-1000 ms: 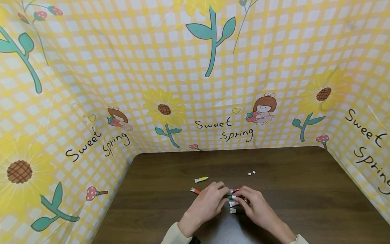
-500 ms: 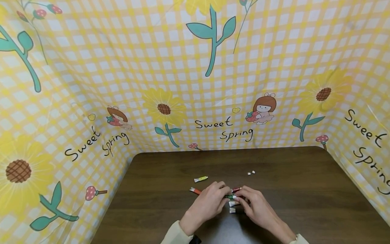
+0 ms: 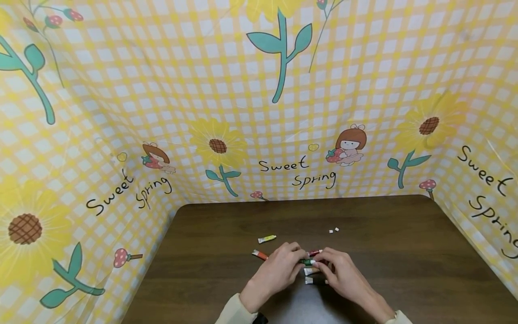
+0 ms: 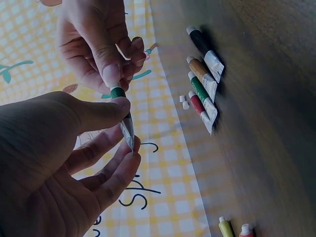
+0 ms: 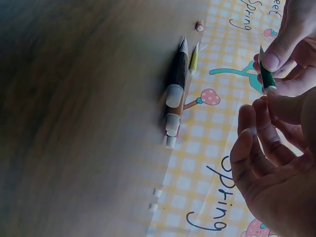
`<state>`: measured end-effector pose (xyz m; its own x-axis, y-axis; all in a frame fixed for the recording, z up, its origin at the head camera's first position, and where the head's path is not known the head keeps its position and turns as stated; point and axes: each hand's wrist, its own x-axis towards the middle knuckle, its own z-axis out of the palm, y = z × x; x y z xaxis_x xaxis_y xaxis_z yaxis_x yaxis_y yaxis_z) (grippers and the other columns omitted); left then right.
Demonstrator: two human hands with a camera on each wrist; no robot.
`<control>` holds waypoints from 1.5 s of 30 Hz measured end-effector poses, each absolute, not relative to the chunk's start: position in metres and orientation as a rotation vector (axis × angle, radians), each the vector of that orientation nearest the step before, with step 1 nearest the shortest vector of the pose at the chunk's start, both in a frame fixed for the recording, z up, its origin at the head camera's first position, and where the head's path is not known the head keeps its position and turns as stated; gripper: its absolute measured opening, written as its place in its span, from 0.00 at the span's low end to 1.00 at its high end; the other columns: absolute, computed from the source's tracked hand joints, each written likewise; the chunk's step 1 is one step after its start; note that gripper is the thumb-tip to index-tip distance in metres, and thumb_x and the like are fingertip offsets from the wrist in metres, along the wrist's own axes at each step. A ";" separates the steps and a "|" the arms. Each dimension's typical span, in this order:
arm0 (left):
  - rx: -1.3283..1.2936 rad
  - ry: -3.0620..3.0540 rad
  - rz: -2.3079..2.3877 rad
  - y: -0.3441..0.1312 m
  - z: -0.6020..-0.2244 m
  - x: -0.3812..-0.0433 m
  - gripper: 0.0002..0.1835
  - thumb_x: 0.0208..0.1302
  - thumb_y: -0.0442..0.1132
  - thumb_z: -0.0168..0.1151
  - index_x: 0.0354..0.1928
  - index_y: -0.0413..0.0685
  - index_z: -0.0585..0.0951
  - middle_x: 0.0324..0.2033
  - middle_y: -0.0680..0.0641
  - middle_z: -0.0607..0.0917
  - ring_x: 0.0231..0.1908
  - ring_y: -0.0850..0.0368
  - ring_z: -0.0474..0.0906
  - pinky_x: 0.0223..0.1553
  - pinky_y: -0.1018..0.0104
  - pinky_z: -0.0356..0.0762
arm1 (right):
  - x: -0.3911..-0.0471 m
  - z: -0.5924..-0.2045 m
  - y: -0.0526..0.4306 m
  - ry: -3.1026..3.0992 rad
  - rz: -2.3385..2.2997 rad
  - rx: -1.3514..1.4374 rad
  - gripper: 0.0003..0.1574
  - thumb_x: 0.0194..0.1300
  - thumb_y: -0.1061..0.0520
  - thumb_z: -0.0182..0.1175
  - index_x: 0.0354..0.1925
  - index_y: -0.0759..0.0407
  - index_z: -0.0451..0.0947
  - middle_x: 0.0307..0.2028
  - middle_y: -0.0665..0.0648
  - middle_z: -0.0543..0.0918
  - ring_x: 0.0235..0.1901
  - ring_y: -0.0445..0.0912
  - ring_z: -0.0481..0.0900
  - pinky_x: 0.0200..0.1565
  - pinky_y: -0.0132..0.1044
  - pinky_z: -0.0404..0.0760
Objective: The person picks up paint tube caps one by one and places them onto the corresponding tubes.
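A small green paint tube (image 4: pixel 117 93) is held up above the table, between both hands. My left hand (image 3: pixel 275 270) pinches its body between thumb and fingers, and the flattened silver end points away from the cap. At the other end, my right hand (image 3: pixel 346 274) pinches the white cap (image 4: pixel 114 84) with thumb and fingertip, covering most of it. Below the hands, a black tube (image 4: pixel 199 42), an ochre tube (image 4: pixel 197 68), a second green tube (image 4: pixel 199 88) and a red tube (image 4: pixel 197 103) lie side by side.
A yellow tube (image 3: pixel 267 239) and an orange tube (image 3: pixel 260 254) lie on the brown table (image 3: pixel 218 220) to the left. Two small white pieces (image 3: pixel 333 230) lie farther back, right of centre. Yellow checked cloth (image 3: pixel 267 126) hangs around the table's back and sides.
Both hands stay almost in place around the green paint tube. The right fingertips have shifted slightly to the right. The tubes on the table have not moved.
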<state>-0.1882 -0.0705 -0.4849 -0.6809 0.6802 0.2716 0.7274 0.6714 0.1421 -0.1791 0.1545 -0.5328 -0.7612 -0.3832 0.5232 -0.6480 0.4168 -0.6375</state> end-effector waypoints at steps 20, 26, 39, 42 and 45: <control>-1.101 -2.768 -0.375 -0.068 -0.495 -0.198 0.09 0.74 0.39 0.69 0.52 0.55 0.89 0.47 0.54 0.87 0.45 0.59 0.83 0.48 0.69 0.84 | -0.199 -0.533 0.180 -2.486 1.220 0.790 0.03 0.70 0.65 0.71 0.42 0.60 0.87 0.36 0.49 0.86 0.32 0.32 0.78 0.30 0.30 0.81; -1.090 -2.772 -0.379 -0.063 -0.499 -0.204 0.09 0.75 0.37 0.67 0.52 0.55 0.89 0.47 0.54 0.87 0.47 0.59 0.83 0.50 0.68 0.83 | -0.207 -0.535 0.184 -2.484 1.188 0.763 0.07 0.67 0.68 0.71 0.41 0.59 0.87 0.36 0.51 0.87 0.32 0.33 0.79 0.32 0.30 0.82; -1.075 -2.787 -0.403 -0.059 -0.508 -0.217 0.08 0.75 0.37 0.67 0.52 0.53 0.88 0.48 0.53 0.87 0.47 0.58 0.83 0.50 0.67 0.83 | -0.217 -0.537 0.187 -2.547 1.129 0.682 0.08 0.65 0.68 0.73 0.40 0.58 0.87 0.36 0.47 0.85 0.31 0.32 0.78 0.33 0.31 0.82; -1.083 -2.771 -0.385 -0.057 -0.510 -0.220 0.09 0.75 0.37 0.68 0.53 0.53 0.88 0.48 0.53 0.87 0.47 0.58 0.84 0.50 0.68 0.83 | -0.222 -0.538 0.188 -2.554 1.106 0.683 0.08 0.64 0.68 0.73 0.40 0.59 0.87 0.36 0.48 0.85 0.32 0.32 0.79 0.34 0.32 0.82; -1.086 -2.759 -0.366 -0.056 -0.511 -0.222 0.09 0.75 0.37 0.68 0.53 0.53 0.88 0.48 0.53 0.87 0.46 0.58 0.84 0.50 0.68 0.83 | -0.226 -0.539 0.190 -2.568 1.094 0.674 0.08 0.65 0.69 0.73 0.41 0.60 0.87 0.36 0.48 0.85 0.31 0.33 0.80 0.34 0.33 0.83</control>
